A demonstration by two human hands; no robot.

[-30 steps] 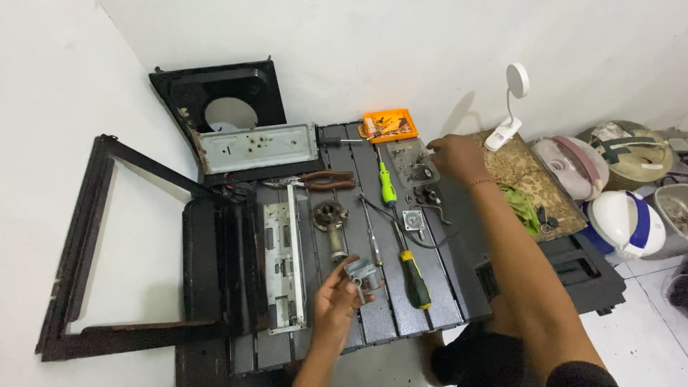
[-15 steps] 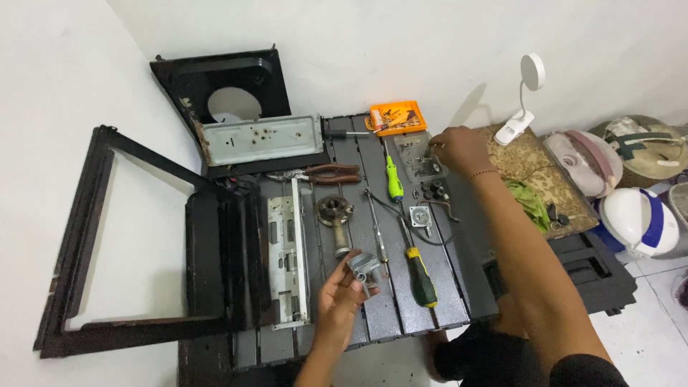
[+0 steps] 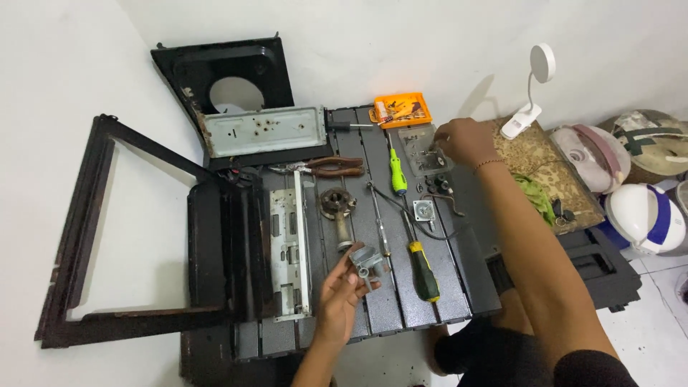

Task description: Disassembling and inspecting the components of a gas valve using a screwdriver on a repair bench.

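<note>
the small grey valve part (image 3: 368, 264) sits in your left hand (image 3: 342, 292), fingers closed around it, just above the dark slatted table (image 3: 459, 287) near the yellow-black screwdriver (image 3: 423, 261). your right hand (image 3: 464, 141) has moved a little down from half a second ago and now hovers over the clear parts tray (image 3: 423, 149) beside the orange box (image 3: 403, 110); if its fingers pinch something, i cannot tell.

You see one package | orange rectangular tray-like box (image 3: 403, 110) with a small white-and-red tube inside | at the far edge of the dark slatted table (image 3: 459, 287) | no signs or screens
</note>
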